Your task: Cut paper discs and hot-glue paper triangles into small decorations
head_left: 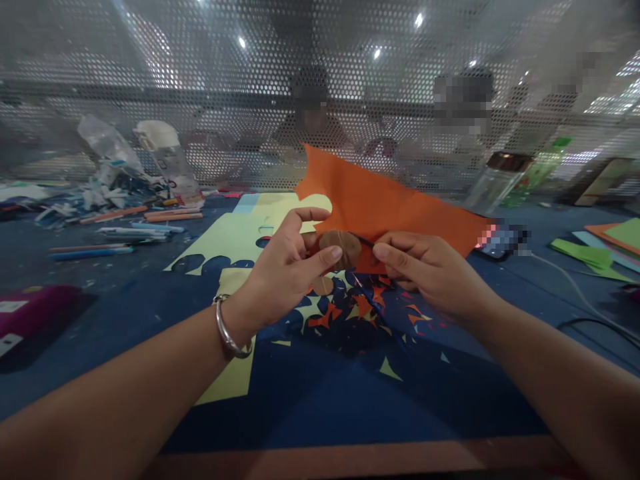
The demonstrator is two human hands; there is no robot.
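My left hand (287, 267), with a silver bangle on its wrist, is closed on an orange paper sheet (385, 207) and a round brown disc (347, 247). My thumb presses the disc flat against the sheet, whose left edge has curved cutouts. Beside the disc, my right hand (425, 263) pinches a thin dark pen-like tool (367, 242). Its tip reaches the disc's upper right edge; most of it is hidden by the fingers. Under my hands lie a second brown disc (323, 286) and orange paper scraps (363, 307).
Pale green paper with round cutouts (220, 233) and a yellow sheet (225, 380) lie left. Further left are several pens (135, 230), a white bottle (167, 157) and a purple case (35, 310). A phone (500, 240), clear jar (495, 183) and coloured paper (585, 253) are right.
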